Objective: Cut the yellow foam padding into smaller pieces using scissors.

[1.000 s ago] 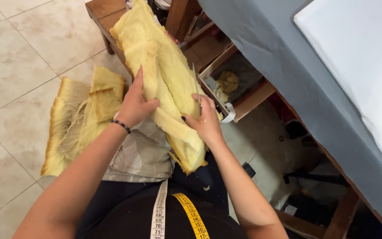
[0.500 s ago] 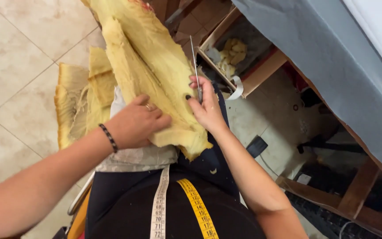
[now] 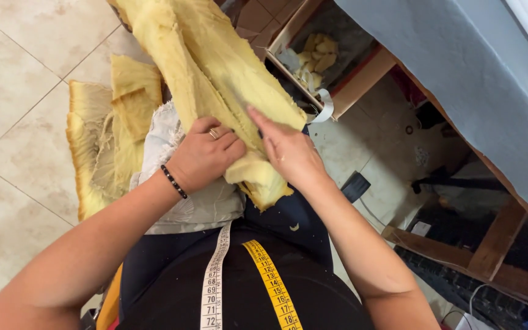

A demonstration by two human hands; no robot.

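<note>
The yellow foam sheet (image 3: 215,67) lay folded over the person's lap, its lower end bunched between both hands, likely so the ragged strip could be steadied and squeezed together. Nearest the camera, a measuring tape (image 3: 239,281) hung down the dark top. The left hand (image 3: 206,156) was curled shut around the foam's bottom fold, fingers wrapped over its edge above a grey cloth (image 3: 190,201) on the thigh. The right hand (image 3: 288,153) lay flat and open on the sheet's right face, pressing rather than gripping. Farther left, more foam pieces (image 3: 108,140) rested on the tiled floor (image 3: 19,73). Beyond, a wooden crate (image 3: 349,79) held small foam scraps (image 3: 316,58), under the grey-covered worktop (image 3: 459,73).
</note>
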